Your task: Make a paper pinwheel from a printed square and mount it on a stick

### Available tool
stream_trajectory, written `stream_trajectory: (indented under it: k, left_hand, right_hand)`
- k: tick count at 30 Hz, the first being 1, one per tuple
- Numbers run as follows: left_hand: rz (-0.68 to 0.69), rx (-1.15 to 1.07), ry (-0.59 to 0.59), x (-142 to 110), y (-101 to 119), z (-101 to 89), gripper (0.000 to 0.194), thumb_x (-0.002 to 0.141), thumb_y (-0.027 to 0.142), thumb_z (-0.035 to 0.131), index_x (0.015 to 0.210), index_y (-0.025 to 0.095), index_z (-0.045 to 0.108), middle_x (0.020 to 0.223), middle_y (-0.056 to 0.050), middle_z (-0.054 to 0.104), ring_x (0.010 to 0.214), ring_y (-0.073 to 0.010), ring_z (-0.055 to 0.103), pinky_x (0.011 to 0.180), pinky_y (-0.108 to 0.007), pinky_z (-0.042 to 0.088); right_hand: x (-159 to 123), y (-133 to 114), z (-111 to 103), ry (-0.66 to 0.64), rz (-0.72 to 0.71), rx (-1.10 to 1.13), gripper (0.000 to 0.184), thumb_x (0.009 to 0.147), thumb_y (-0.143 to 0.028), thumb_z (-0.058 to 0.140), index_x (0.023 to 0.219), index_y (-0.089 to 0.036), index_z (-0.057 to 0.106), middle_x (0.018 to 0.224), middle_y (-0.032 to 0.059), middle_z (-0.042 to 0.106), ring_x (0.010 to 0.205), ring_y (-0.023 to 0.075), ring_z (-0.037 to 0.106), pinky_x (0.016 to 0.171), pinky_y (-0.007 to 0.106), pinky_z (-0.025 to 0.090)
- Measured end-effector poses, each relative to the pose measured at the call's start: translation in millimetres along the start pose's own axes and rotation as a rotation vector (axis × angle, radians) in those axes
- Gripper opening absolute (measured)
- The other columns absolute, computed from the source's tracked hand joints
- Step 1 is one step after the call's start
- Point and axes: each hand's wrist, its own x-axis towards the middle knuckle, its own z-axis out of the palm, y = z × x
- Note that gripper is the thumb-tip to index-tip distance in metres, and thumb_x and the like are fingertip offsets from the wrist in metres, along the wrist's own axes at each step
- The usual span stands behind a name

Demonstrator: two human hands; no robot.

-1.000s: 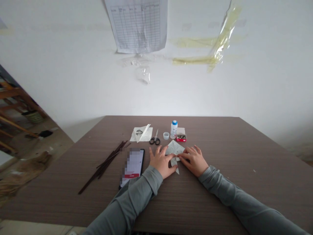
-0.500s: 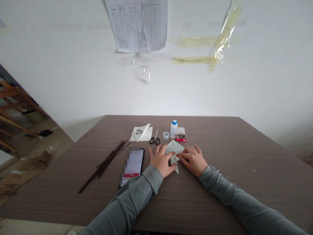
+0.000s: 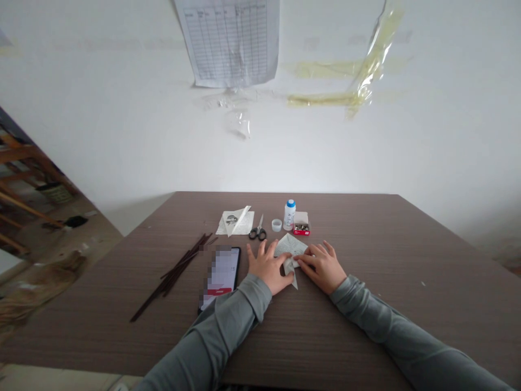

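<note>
A folded piece of printed paper [image 3: 288, 242], pointed at its top and its lower end, lies on the table between my hands. My left hand [image 3: 268, 267] rests over its left side with the fingers spread, the index finger and thumb touching the paper. From the right, my right hand [image 3: 323, 266] pinches the paper near its middle, thumb and index finger close together. The fingertips partly cover the folds there, so I cannot make out the exact crease.
Beyond my hands stand scissors [image 3: 258, 232], a small clear cap [image 3: 277, 225], a blue-capped white bottle [image 3: 289, 215] and a red box of small metal pieces [image 3: 302, 228]. Printed paper sheets [image 3: 244, 224] lie behind. Left are a phone [image 3: 223, 274] and several dark thin sticks [image 3: 175, 274].
Hardly anything differs. My left hand's fingers have shifted very slightly; the paper and my right hand stay in place.
</note>
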Motion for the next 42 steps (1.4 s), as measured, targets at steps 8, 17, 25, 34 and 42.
stream_trajectory:
  k: [8, 17, 25, 34, 42]
  left_hand:
    - [0.0, 0.017, -0.006, 2.7, -1.7, -0.2, 0.064, 0.109, 0.047, 0.097, 0.173, 0.045, 0.089, 0.211, -0.008, 0.053, 0.197, -0.0614, 0.038, 0.156, -0.104, 0.019]
    - [0.01, -0.005, 0.027, -1.7, 2.2, -4.2, 0.061, 0.109, 0.04, 0.098, 0.169, 0.04, 0.092, 0.206, -0.012, 0.06, 0.193, -0.0611, 0.046, 0.155, -0.103, 0.023]
    - [0.036, 0.02, 0.106, -3.4, 1.7, 15.8, 0.05, 0.112, 0.032, 0.092, 0.162, 0.037, 0.095, 0.202, -0.013, 0.065, 0.188, -0.0582, 0.053, 0.156, -0.1, 0.028]
    - [0.029, -0.013, 0.099, -3.8, 3.1, 6.0, 0.046, 0.108, 0.032, 0.097, 0.153, 0.042, 0.099, 0.195, -0.01, 0.072, 0.184, -0.0567, 0.058, 0.154, -0.1, 0.032]
    - [0.053, -0.013, 0.112, -7.0, 2.4, 7.0, 0.045, 0.11, 0.03, 0.096, 0.155, 0.037, 0.098, 0.194, -0.014, 0.071, 0.181, -0.0559, 0.06, 0.154, -0.1, 0.032]
  right_hand:
    - [3.7, -4.2, -4.2, 0.007, 0.015, -0.022, 0.043, 0.127, -0.04, 0.062, 0.128, -0.047, 0.104, 0.11, 0.0105, 0.089, 0.114, 0.0368, 0.088, 0.137, 0.073, 0.061]
    - [4.9, -7.9, -8.6, -0.019, 0.028, -0.048, 0.041, 0.126, -0.036, 0.066, 0.137, -0.049, 0.103, 0.114, 0.0087, 0.091, 0.117, 0.035, 0.089, 0.139, 0.072, 0.059]
    - [6.9, -13.0, -16.9, -0.032, 0.044, -0.055, 0.039, 0.125, -0.038, 0.067, 0.132, -0.049, 0.104, 0.114, 0.0103, 0.092, 0.117, 0.0369, 0.089, 0.136, 0.071, 0.064]
    - [3.4, -7.4, -14.2, -0.018, 0.032, -0.027, 0.039, 0.126, -0.036, 0.066, 0.13, -0.05, 0.103, 0.114, 0.0092, 0.092, 0.117, 0.0363, 0.09, 0.138, 0.073, 0.062]
    - [4.6, -10.7, -16.4, -0.029, 0.023, -0.044, 0.041, 0.127, -0.038, 0.064, 0.129, -0.05, 0.103, 0.116, 0.0104, 0.093, 0.117, 0.0376, 0.09, 0.134, 0.074, 0.066]
